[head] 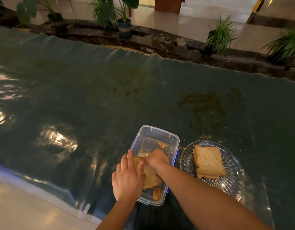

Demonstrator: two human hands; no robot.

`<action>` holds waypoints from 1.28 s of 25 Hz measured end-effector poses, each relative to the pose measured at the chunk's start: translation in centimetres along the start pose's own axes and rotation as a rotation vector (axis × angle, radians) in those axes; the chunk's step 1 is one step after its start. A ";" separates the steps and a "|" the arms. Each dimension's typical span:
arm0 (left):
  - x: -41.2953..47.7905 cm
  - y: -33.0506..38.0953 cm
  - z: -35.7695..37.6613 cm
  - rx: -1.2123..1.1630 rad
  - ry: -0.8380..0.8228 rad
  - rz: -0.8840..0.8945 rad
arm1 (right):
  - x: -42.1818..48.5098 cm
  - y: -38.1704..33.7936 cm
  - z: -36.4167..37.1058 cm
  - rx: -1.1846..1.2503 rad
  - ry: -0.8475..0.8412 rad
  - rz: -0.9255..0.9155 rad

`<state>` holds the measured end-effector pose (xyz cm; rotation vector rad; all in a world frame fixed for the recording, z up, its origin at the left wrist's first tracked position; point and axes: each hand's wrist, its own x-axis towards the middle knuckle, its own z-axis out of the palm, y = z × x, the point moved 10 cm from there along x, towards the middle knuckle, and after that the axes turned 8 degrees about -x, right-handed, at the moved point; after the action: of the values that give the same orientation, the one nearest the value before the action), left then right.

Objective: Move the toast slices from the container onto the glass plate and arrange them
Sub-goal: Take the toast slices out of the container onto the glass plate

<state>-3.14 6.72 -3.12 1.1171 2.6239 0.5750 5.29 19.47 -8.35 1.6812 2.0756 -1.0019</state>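
Note:
A clear plastic container [157, 135] with blue clips stands on the table near its front edge. Toast slices [151, 177] lie in its near half, with crumbs in the far half. My right hand [157, 159] reaches down into the container, fingers closed on the top toast slice. My left hand [127, 177] rests on the container's left wall, its thumb touching the toast. To the right, a cut-glass plate [233, 185] holds a stack of toast slices [209, 161].
A dark green glossy cover [110, 97] spreads over the table, with stains and scattered crumbs [204, 136] beyond the plate. The table's far edge borders a stone ledge with potted plants [124, 27]. Pale floor tiles [27, 208] show at the lower left.

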 end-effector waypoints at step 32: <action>1.2 -1.1 -1.3 -0.184 0.001 -0.073 | -9.6 11.5 -20.5 0.826 0.218 -0.178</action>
<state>-5.05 6.57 -2.53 0.9623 2.5388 0.7828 22.85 26.93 8.43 2.0425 2.1092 -2.0176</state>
